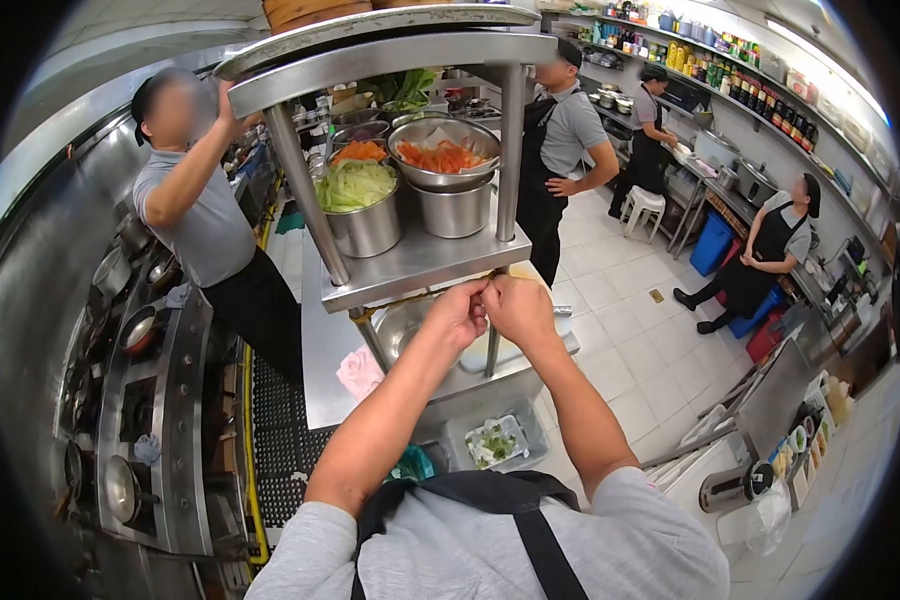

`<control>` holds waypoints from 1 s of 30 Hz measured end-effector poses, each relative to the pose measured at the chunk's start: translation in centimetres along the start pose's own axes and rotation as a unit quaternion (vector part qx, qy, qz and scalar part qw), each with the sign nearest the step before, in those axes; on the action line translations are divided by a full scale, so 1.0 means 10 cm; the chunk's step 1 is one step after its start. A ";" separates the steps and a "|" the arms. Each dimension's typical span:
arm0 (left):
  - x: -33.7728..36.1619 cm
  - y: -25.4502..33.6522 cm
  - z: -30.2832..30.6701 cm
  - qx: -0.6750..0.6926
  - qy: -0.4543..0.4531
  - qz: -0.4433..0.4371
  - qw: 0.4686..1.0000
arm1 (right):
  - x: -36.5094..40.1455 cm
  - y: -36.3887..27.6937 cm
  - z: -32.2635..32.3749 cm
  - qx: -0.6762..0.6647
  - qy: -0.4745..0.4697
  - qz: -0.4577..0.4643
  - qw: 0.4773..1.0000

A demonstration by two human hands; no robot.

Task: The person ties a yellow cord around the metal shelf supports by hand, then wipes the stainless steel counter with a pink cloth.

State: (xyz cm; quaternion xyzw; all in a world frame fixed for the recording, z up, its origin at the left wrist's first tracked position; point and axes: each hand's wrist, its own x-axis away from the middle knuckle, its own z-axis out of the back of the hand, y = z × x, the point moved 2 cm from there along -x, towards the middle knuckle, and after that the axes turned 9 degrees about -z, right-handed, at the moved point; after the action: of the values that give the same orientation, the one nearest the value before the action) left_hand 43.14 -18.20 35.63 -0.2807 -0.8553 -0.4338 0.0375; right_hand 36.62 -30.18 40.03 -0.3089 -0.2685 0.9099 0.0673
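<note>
Just under the front edge of the steel shelf point(425, 272), my left hand point(458, 312) and my right hand point(518, 308) meet with fingers pinched together by a thin upright post. Whatever lies between the fingertips is too small to make out. A thin yellowish cord point(410, 297) runs below the shelf edge toward my left hand. On the shelf above stand a steel pot point(370, 228) of shredded green vegetable, a bowl point(450, 178) of orange-red strips and a steel pot point(457, 212) beneath that bowl. A pink cloth point(360, 372) lies on the counter left of my hands.
A co-worker point(195, 200) at the left reaches toward the upper shelf; another point(568, 130) stands behind it. Two more people are at the right. Stoves point(150, 400) line the left side. A plastic bin point(496, 437) with greens sits below my hands.
</note>
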 end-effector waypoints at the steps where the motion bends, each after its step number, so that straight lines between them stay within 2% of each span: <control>1: -0.04 -0.01 0.01 0.026 -0.011 0.006 1.000 | 0.00 0.00 0.00 -0.004 0.003 0.006 1.000; 10: -0.13 -0.01 -0.11 0.062 0.037 -0.030 0.997 | 0.07 0.10 -0.12 -0.106 0.065 0.081 0.989; 16: -0.10 -0.01 -0.17 0.032 0.047 -0.065 0.996 | 0.17 0.07 -0.19 -0.180 0.049 0.015 0.982; 18: -0.20 -0.08 -0.02 0.009 0.044 -0.083 0.996 | 0.16 0.11 -0.23 -0.185 0.010 -0.006 0.983; 21: 0.13 0.01 -0.11 -0.071 0.050 -0.090 0.992 | 0.20 0.13 -0.12 -0.162 -0.098 -0.027 0.982; 22: 0.04 -0.09 0.05 -0.118 0.024 -0.099 0.988 | 0.24 0.18 -0.10 -0.151 -0.137 -0.014 0.979; 25: 0.57 -0.12 0.23 -0.199 -0.058 -0.135 0.969 | 0.35 0.57 -0.21 -0.091 -0.303 -0.042 0.948; 28: 1.07 -0.37 0.99 -0.304 -0.168 -0.058 0.936 | 0.41 0.77 -0.17 0.000 -0.376 -0.095 0.922; 29: 1.28 -0.48 1.31 -0.331 -0.188 -0.032 0.924 | 0.42 0.81 -0.16 0.007 -0.360 -0.099 0.928; 30: 1.38 -0.67 1.83 -0.377 -0.175 0.029 0.909 | 0.42 0.85 -0.16 0.017 -0.344 -0.102 0.933</control>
State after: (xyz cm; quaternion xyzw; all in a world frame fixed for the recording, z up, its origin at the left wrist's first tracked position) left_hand 31.44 -1.18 23.69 -0.3697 -0.6128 -0.6666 -0.2087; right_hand 34.65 -35.47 32.24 0.0530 -0.2903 0.9530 0.0686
